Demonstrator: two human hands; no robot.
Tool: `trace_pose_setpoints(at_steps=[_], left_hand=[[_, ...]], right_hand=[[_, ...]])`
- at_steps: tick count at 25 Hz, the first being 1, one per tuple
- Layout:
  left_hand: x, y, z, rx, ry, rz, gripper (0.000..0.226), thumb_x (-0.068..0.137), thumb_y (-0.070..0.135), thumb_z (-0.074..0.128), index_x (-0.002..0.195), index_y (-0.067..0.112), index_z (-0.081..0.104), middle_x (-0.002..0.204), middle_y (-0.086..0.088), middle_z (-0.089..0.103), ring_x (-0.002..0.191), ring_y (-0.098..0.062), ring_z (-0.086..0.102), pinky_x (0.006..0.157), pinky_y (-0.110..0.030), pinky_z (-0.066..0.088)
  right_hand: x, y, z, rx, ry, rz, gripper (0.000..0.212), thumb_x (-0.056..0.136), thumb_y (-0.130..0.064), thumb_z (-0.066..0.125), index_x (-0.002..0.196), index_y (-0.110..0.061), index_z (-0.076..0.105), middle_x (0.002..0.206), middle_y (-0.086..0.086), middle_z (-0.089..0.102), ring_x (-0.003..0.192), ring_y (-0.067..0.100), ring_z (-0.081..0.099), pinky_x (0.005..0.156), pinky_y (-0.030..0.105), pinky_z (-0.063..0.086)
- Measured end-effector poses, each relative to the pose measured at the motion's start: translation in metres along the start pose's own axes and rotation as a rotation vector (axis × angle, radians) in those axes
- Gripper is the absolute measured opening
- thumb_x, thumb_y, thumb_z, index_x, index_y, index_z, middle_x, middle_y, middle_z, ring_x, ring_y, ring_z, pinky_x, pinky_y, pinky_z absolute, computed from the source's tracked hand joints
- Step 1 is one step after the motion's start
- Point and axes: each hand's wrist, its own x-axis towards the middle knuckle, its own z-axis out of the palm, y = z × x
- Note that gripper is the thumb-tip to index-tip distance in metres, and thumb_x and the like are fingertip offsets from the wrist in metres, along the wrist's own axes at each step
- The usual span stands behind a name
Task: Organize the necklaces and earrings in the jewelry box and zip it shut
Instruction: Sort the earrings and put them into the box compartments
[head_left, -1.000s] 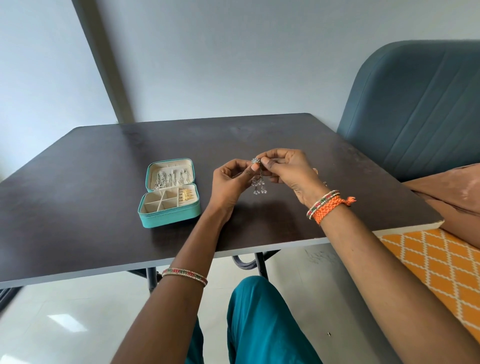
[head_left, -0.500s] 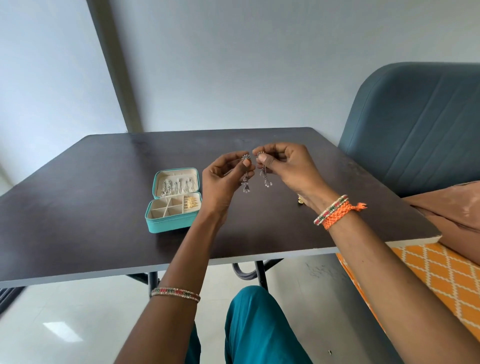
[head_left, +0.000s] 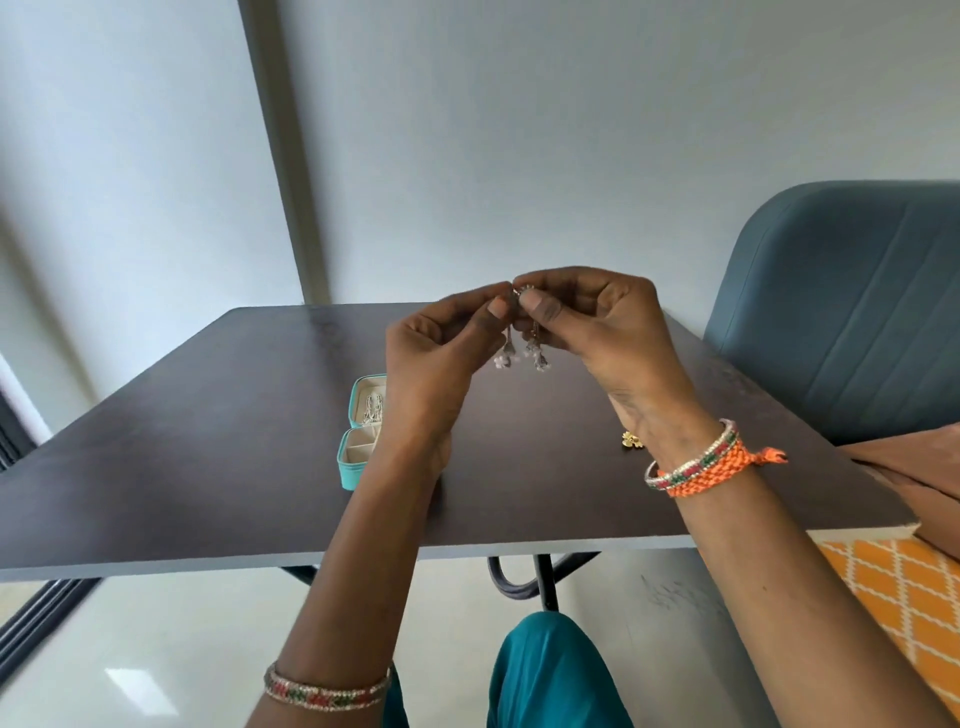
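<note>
Raised above the dark table (head_left: 218, 457), my left hand (head_left: 441, 364) pinches one silver dangling earring (head_left: 505, 353) at its top. My right hand (head_left: 597, 332) pinches a second, matching earring (head_left: 537, 353), and the two hang side by side between my fingertips. The teal jewelry box (head_left: 358, 441) lies open on the table behind my left wrist, which hides most of it. Silver chains hang in its lid and cream compartments show in its base. A small gold earring (head_left: 631, 440) lies on the table beside my right wrist.
A blue-grey upholstered chair (head_left: 857, 312) stands at the table's right side, with brown cloth (head_left: 924, 467) and an orange patterned cushion (head_left: 893, 597) below it. My teal-clad knee (head_left: 550, 670) shows under the table's near edge.
Both hands have risen and come together, so the two earrings now hang closer. The view has tilted up, and my left wrist now covers most of the box.
</note>
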Motion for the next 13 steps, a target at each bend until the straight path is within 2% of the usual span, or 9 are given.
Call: trace_pose_setpoints(at_steps=[2, 6, 11, 13], left_hand=[[-0.008, 0.005, -0.004, -0.014, 0.024, -0.012, 0.014, 0.085, 0.009, 0.066, 0.098, 0.010, 0.072, 0.092, -0.008, 0.075, 0.092, -0.017, 0.070, 0.084, -0.025, 0.054], [-0.017, 0.006, -0.014, 0.002, 0.105, -0.065, 0.012, 0.084, 0.013, 0.069, 0.094, 0.010, 0.074, 0.087, -0.008, 0.075, 0.084, -0.016, 0.069, 0.078, -0.026, 0.053], [-0.023, 0.010, -0.020, 0.011, 0.137, -0.071, 0.014, 0.084, 0.011, 0.068, 0.096, 0.006, 0.073, 0.086, -0.009, 0.075, 0.081, -0.016, 0.068, 0.077, -0.023, 0.056], [-0.025, 0.011, -0.022, -0.023, 0.154, -0.094, 0.013, 0.085, 0.010, 0.067, 0.095, 0.007, 0.073, 0.084, -0.009, 0.074, 0.081, -0.018, 0.067, 0.078, -0.026, 0.056]], right_hand=[[-0.006, -0.005, 0.005, 0.053, -0.028, 0.021, 0.017, 0.083, 0.001, 0.066, 0.100, 0.000, 0.070, 0.088, 0.013, 0.072, 0.077, 0.018, 0.071, 0.074, 0.027, 0.058], [-0.017, -0.001, 0.015, 0.097, -0.079, 0.138, 0.019, 0.088, 0.002, 0.059, 0.102, -0.004, 0.070, 0.085, 0.005, 0.074, 0.079, 0.014, 0.071, 0.079, 0.028, 0.058], [-0.019, 0.000, 0.022, 0.153, -0.106, 0.237, 0.024, 0.091, 0.005, 0.051, 0.110, 0.001, 0.066, 0.098, 0.014, 0.072, 0.092, 0.023, 0.070, 0.083, 0.032, 0.057], [-0.020, -0.001, 0.026, 0.178, -0.120, 0.280, 0.028, 0.091, 0.010, 0.046, 0.108, 0.000, 0.067, 0.097, 0.014, 0.071, 0.090, 0.023, 0.070, 0.081, 0.029, 0.057]])
